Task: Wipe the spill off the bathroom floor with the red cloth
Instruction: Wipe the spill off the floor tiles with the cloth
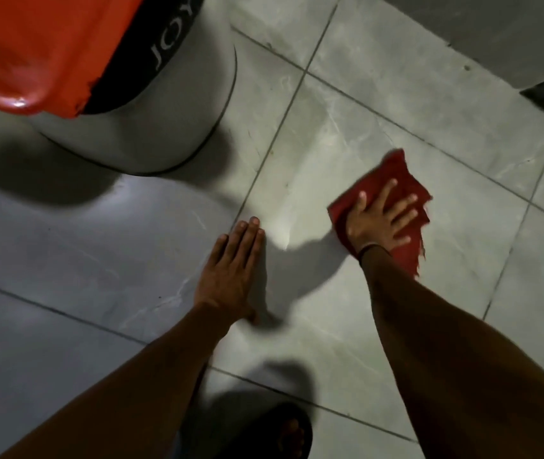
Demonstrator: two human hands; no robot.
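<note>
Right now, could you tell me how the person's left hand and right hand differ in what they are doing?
The right hand presses down on the crumpled red cloth with fingers spread; the left hand lies directly on the grey tiled floor, fingers together, holding nothing. The right wrist wears a thin dark band; the left shows none. Both are palm-down, at floor level.

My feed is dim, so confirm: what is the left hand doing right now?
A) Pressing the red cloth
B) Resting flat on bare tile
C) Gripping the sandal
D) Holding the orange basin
B: the left hand lies flat on the floor, fingers together, while the right hand presses the red cloth.
</note>
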